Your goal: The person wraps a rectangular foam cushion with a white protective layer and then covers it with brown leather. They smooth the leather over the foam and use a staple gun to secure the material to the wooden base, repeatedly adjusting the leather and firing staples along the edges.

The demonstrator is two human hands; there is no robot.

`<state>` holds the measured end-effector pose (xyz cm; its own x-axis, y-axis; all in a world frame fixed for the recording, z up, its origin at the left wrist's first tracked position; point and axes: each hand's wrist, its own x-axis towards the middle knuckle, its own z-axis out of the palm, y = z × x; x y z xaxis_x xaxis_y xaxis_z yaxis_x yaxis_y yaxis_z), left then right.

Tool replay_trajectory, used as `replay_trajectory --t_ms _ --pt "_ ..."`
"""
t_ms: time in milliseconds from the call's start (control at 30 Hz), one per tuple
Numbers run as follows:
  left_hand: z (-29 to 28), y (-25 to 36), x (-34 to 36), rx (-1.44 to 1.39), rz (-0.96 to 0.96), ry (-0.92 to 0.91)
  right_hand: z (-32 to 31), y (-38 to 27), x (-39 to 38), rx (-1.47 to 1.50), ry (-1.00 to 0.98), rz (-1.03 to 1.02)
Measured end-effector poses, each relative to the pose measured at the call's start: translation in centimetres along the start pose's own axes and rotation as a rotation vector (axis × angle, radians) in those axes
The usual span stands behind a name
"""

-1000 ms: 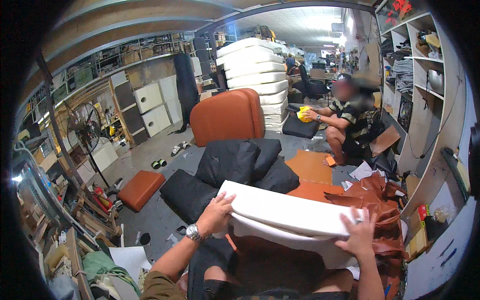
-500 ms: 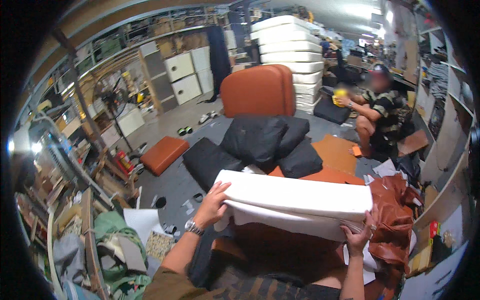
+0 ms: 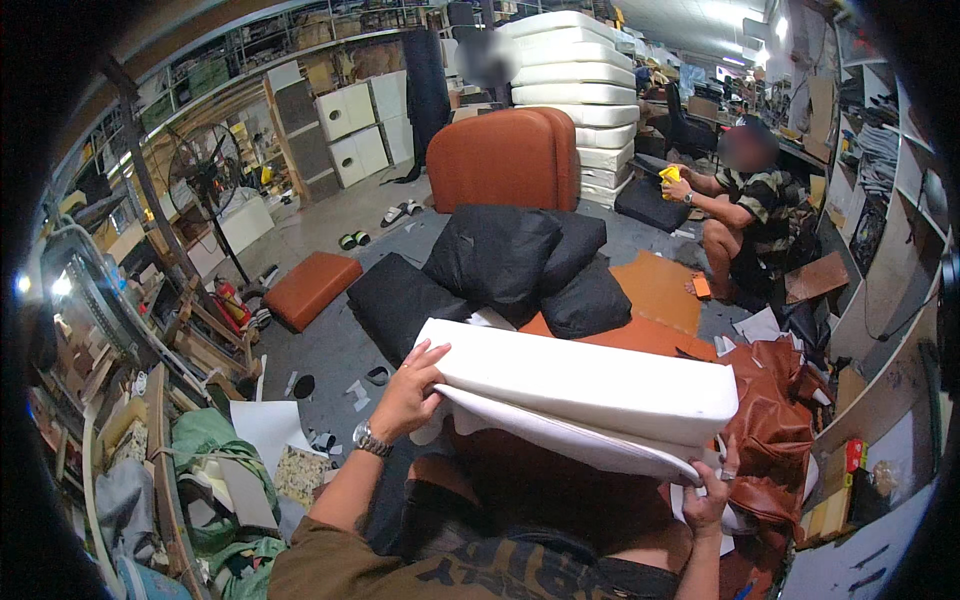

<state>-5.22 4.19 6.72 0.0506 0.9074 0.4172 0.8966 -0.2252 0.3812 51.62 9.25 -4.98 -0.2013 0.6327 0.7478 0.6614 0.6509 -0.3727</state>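
White foam slab (image 3: 590, 395) sits centre frame, held up in front of the person, long axis running from 10 to 4 o'clock, with a thin white sheet (image 3: 560, 440) sagging off its underside. Left hand (image 3: 408, 390) at the slab's 9 o'clock end, fingers spread over the top edge and thumb under, grasping the foam. Right hand (image 3: 712, 492) at the 4 o'clock corner, fingers curled up from below, grasping the foam's lower edge and the sheet there. One hand at each end probably keeps the floppy slab level and off the floor.

Under the slab, brown leather cover (image 3: 775, 430) bunched at 3 o'clock, likely kept in reach. Beyond at 12 o'clock, black cushions (image 3: 500, 265) piled on the floor (image 3: 330, 215); orange armchair back (image 3: 505, 160) behind them. Stacked white foam slabs (image 3: 575, 75) further at 12. Orange seat cushion (image 3: 312, 288) at 10 o'clock, standing fan (image 3: 205, 175) past it. Another person (image 3: 755, 200) sits at 2 o'clock holding a yellow item (image 3: 668, 175).
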Motion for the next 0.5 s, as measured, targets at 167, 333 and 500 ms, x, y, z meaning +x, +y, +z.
replay_trajectory --t_ms 167,333,500 --pt "-1.1 -0.4 -1.3 -0.051 -0.009 -0.005 -0.4 0.2 5.7 0.079 0.129 0.051" --pt "-1.6 0.0 -1.7 -0.061 -0.147 -0.001 0.8 0.4 7.6 0.184 0.164 0.096" --pt "-2.0 -0.2 -0.2 -0.057 -0.052 0.014 -1.9 -0.5 6.8 0.122 -0.033 0.145"
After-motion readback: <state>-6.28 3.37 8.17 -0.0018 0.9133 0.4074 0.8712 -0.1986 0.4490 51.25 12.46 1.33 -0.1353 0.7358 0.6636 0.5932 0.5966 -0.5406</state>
